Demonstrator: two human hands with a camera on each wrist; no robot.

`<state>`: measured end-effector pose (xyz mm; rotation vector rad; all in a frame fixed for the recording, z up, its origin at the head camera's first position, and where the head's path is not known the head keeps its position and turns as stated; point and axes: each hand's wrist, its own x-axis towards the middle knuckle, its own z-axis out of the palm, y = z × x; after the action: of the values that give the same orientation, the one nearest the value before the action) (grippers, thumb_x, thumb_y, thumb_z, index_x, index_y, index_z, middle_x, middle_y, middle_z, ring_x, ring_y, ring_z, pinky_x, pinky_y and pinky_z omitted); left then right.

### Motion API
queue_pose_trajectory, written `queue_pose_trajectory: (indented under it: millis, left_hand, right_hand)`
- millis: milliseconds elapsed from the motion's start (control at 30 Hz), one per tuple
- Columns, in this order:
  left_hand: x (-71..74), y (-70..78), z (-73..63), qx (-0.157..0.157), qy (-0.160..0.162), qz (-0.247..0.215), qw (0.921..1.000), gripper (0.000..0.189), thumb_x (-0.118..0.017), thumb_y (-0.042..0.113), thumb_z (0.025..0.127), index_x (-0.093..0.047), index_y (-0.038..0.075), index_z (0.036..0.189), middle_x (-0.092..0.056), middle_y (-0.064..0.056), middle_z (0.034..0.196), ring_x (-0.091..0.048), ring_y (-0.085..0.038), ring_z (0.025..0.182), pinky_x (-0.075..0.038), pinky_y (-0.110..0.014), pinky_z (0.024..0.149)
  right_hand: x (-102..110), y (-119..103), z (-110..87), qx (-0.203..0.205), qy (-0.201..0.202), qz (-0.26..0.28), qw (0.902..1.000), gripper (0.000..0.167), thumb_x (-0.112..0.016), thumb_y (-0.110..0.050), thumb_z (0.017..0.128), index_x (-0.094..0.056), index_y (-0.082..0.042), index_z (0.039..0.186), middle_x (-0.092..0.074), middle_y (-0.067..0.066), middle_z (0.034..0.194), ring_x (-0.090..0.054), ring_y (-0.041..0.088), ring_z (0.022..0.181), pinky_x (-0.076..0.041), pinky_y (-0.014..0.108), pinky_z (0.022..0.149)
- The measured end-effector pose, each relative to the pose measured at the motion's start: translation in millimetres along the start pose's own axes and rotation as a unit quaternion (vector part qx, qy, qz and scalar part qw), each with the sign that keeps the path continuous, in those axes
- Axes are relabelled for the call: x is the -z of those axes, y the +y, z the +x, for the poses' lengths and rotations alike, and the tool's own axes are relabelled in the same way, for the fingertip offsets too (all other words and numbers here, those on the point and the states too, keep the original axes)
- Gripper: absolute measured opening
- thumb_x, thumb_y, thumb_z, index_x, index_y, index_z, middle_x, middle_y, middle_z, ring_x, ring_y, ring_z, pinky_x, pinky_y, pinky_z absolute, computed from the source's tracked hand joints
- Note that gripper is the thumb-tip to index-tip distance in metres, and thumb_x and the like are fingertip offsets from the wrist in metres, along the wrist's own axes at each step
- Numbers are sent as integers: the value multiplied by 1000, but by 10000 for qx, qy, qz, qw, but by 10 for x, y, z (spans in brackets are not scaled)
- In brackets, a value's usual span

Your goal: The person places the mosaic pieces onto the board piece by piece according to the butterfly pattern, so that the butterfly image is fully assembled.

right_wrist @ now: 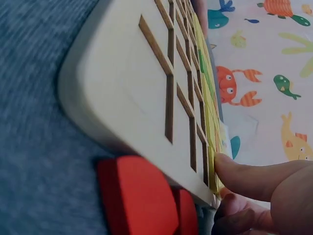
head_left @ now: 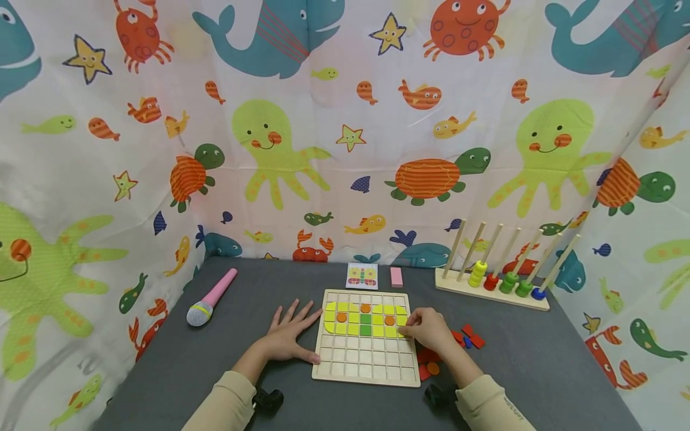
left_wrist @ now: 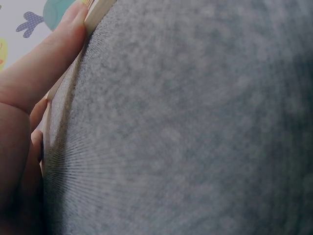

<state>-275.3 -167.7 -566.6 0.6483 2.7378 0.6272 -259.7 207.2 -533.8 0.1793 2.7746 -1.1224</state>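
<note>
A square wooden grid board lies on the table, its upper rows filled with yellow tiles, orange discs and green tiles. My left hand is spread beside the left edge, its thumb against the board's side. At the right edge, my right hand pinches a yellow tile at the end of the lower yellow row. The thumb tip is on this tile, and the other fingers curl in close to the board's rim.
Loose red pieces lie along the board's right side, with blue ones farther right. Behind the board are a picture card and a pink block. A toy microphone lies left; a peg rack with rings stands back right.
</note>
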Motion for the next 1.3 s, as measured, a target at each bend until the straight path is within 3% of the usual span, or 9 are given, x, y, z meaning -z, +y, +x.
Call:
queue_pose_trajectory:
  millis: [367,600,767,933,1100,1300]
  left_hand:
    - [-15,-16,9,28,-17,47,10000,117,-72,83,65,-21,40,161,-10,4,171,9,-35,157,12,-68,117]
    - [6,6,-4,16,-67,-4,10000,117,-72,82,66,-21,39,161,-10,3,171,9,-34,157,13,-68,117]
    - [11,-3,-7,-25,-58,-38,10000,118,-73,81,66,-21,37,162,-10,1,171,9,-34,157,13,-67,117]
    - [2,-12,-3,-102,-16,-69,9999,119,-74,80,66,-22,34,162,-12,-3,171,7,-37,157,12,-68,117]
    - [-7,-20,1,-48,-12,30,10000,118,-72,82,66,-21,37,162,-11,1,171,8,-34,157,12,-67,118]
    - [-10,-24,6,-34,-2,50,10000,117,-72,83,65,-20,39,161,-10,3,171,8,-34,157,12,-68,117]
  right_hand:
    - [188,66,-139,378,176,205,9989,17,-82,-21,86,-72,-10,92,-60,4,78,-51,20,71,-42,28,57]
    - [366,231,-237,624,-194,148,9978,16,-80,-17,87,-74,-10,100,-62,2,82,-54,20,73,-47,29,60]
    - [433,369,-281,851,-600,-137,9945,19,-83,-21,85,-76,-13,101,-60,0,82,-51,19,69,-42,27,55]
    - [439,461,-301,1103,-935,-468,9884,27,-87,-31,80,-78,-16,102,-58,2,85,-48,19,74,-38,27,59]
    - [418,486,-303,1078,-944,-631,9877,28,-89,-33,76,-78,-23,99,-56,2,87,-47,18,80,-39,31,65]
    - [436,497,-257,1112,-910,-745,9868,26,-89,-30,77,-76,-21,98,-59,1,91,-50,18,81,-43,32,69]
